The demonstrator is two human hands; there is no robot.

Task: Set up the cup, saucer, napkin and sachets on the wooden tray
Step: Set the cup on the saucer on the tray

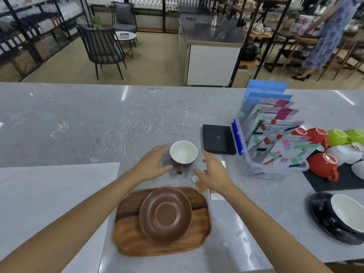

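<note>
A brown saucer [165,215] lies on the wooden tray [128,239] near the counter's front edge. Beyond the tray stands a brown cup [183,155] with a white inside, its handle pointing toward me. My left hand [152,164] hovers just left of the cup with fingers spread, not gripping it. My right hand [211,173] hovers to the cup's right, also with fingers spread. Sachets [201,184] lie on the counter under my right hand, partly hidden by it. I see no napkin that I can tell apart.
A black square box [218,139] sits right of the cup. Further right are a clear bin of packets [275,142], red, green and white cups [323,162] on a black mat, and a black cup on its saucer [340,217]. A white sheet [49,190] lies at left.
</note>
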